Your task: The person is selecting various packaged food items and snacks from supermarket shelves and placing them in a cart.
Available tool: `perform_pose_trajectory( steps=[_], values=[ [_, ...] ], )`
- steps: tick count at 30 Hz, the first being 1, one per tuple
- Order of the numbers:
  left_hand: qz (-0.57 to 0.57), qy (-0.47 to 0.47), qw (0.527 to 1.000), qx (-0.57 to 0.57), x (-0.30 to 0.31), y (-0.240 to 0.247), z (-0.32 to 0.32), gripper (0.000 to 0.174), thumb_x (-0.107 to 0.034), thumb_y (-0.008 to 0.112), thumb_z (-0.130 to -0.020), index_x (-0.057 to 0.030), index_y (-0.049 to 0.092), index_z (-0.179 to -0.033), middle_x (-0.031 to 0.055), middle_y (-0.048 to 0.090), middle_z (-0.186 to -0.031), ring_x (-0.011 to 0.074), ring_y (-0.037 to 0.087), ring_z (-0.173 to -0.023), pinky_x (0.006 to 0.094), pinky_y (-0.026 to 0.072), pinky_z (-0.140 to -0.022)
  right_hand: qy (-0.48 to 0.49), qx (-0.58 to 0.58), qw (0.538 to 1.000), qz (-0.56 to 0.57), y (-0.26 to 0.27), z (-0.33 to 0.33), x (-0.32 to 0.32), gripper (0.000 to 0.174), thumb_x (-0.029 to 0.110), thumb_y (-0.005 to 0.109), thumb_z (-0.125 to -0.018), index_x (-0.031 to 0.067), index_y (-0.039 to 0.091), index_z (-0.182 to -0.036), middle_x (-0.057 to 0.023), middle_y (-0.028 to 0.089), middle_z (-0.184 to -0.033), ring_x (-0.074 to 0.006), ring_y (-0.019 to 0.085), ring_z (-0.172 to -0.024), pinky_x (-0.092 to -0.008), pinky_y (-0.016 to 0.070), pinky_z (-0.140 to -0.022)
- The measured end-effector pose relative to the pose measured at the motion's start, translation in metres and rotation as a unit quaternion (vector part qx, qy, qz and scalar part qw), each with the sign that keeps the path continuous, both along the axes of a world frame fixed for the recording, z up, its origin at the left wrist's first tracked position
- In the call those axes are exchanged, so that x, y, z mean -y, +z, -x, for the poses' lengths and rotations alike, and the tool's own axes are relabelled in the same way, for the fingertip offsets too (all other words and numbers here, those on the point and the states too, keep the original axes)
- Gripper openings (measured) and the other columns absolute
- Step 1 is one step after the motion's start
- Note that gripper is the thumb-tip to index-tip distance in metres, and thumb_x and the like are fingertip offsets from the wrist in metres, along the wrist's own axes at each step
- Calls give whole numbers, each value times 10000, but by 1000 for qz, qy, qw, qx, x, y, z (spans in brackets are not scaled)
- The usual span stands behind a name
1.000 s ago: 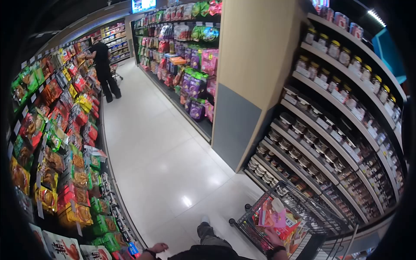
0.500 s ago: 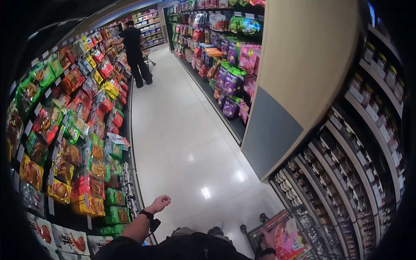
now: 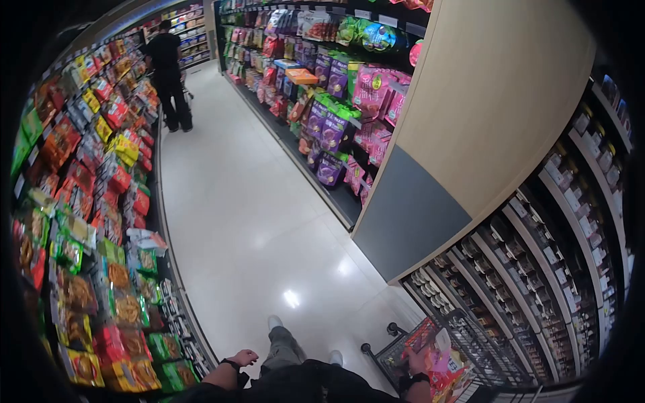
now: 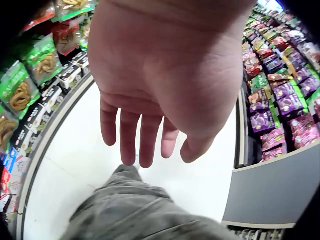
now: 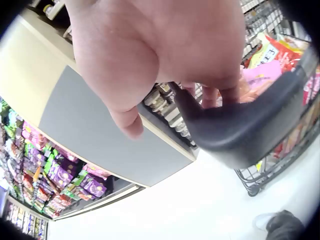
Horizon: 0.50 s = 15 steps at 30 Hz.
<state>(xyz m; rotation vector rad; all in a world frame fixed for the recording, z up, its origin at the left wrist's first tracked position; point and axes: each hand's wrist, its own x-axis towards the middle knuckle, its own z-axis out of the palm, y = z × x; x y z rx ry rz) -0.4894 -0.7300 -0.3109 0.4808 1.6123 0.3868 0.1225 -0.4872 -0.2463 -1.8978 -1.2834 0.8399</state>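
My left hand (image 4: pixel 165 75) hangs over the aisle floor with its fingers loosely extended and nothing in them. In the head view that left hand (image 3: pixel 245 357) is low, in front of my grey trousers. On the right, my right hand (image 3: pixel 415 363) holds the near side of a black wire shopping cart (image 3: pixel 494 346). Seen from the right wrist, the right hand (image 5: pixel 165 55) hooks its fingers over a thick black plastic bar (image 5: pixel 235 132) of the cart, thumb apart from it. Pink, red and yellow snack bags (image 3: pixel 443 366) lie inside the cart.
Packaged snacks (image 3: pixel 111 295) fill the left shelf. Purple and pink bags (image 3: pixel 336 127) hang on the right rack, before a wood-and-grey pillar (image 3: pixel 410 208). Jar shelves (image 3: pixel 544 228) stand beyond the cart. Another person (image 3: pixel 168 74) stands up the aisle.
My left hand swung up, then dropped lower again. My feet have stepped along the aisle, and the right hand stays on the cart. The other person's reaching arm has come down from the shelf.
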Motion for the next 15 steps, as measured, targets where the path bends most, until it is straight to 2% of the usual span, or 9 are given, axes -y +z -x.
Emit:
perform_pose_trajectory(
  steps=[1, 3, 4, 7, 10, 11, 12, 13, 15],
  values=[
    [-23, 10, 1000, 8, -23, 18, 8, 340, -272, 595, -834, 9, 602, -1026, 114, 650, -908, 193, 628, -781, 322, 523, -704, -18, 55, 998, -23, 2, 14, -3, 815, 114, 706, -710, 21, 204, -1346, -114, 477, -1129, -234, 487, -1029, -351, 439, -841],
    [-76, 35, 996, 18, -64, 31, 17, 275, -224, 577, -844, 7, 603, -990, 92, 638, -882, 179, 613, -798, 312, 515, -713, 13, 21, 991, 135, 24, 19, -14, 1149, 177, 758, -635, -76, -68, -1393, -231, 110, -1454, -297, 201, -1342, -333, 234, -1079],
    [-110, 43, 993, 19, -84, 42, 23, 252, -210, 573, -844, 4, 601, -974, 83, 630, -873, 173, 606, -806, 308, 511, -722, 25, 257, 961, 99, 48, 37, -16, 938, 192, 758, -640, -49, 156, -1318, -230, 487, -1178, -320, 524, -1057, -392, 445, -866],
    [-172, 43, 984, 19, -130, 56, 96, 205, -180, 564, -841, -3, 591, -941, 61, 608, -851, 158, 593, -826, 305, 505, -741, 69, 296, 934, 189, 46, 67, -25, 1025, 197, 768, -614, -40, 73, -1328, -267, 523, -1105, -353, 559, -1009, -417, 459, -847],
    [-200, 86, 976, -6, -143, 74, 136, 222, -197, 546, -853, -19, 585, -980, 65, 621, -868, 165, 601, -807, 306, 495, -706, 63, 375, 905, 192, 6, 70, -29, 1022, 168, 741, -633, -37, 13, -1320, -266, 549, -1036, -356, 580, -958, -425, 470, -822],
    [-193, 108, 975, -21, -145, 78, 143, 233, -222, 539, -857, -33, 583, -987, 69, 627, -879, 170, 605, -795, 308, 484, -678, 67, 248, 936, 241, 68, 112, -34, 978, 149, 709, -661, -40, 10, -1319, -270, 543, -1026, -349, 583, -948, -418, 480, -800],
    [-190, 129, 972, -38, -150, 79, 152, 244, -246, 532, -862, -47, 582, -993, 73, 633, -890, 174, 608, -783, 309, 472, -650, 83, 223, 928, 285, 81, 120, -55, 954, 129, 697, -666, -42, 18, -1314, -265, 548, -1008, -336, 594, -918, -409, 494, -759],
    [-190, 124, 973, -39, -145, 69, 161, 244, -246, 532, -862, -47, 582, -993, 73, 633, -890, 174, 608, -783, 309, 472, -650, 99, 198, 918, 328, 83, 124, -64, 931, 109, 685, -671, -44, 25, -1309, -260, 553, -990, -324, 604, -889, -399, 507, -718],
    [-127, 148, 980, -47, -119, 46, 176, 274, -299, 523, -864, -66, 578, -997, 83, 643, -902, 184, 615, -772, 311, 450, -617, 87, 151, 937, 304, 63, 140, -69, 950, 97, 678, -678, -47, -6, -1320, -253, 559, -975, -309, 611, -860, -385, 512, -680]
  ],
)
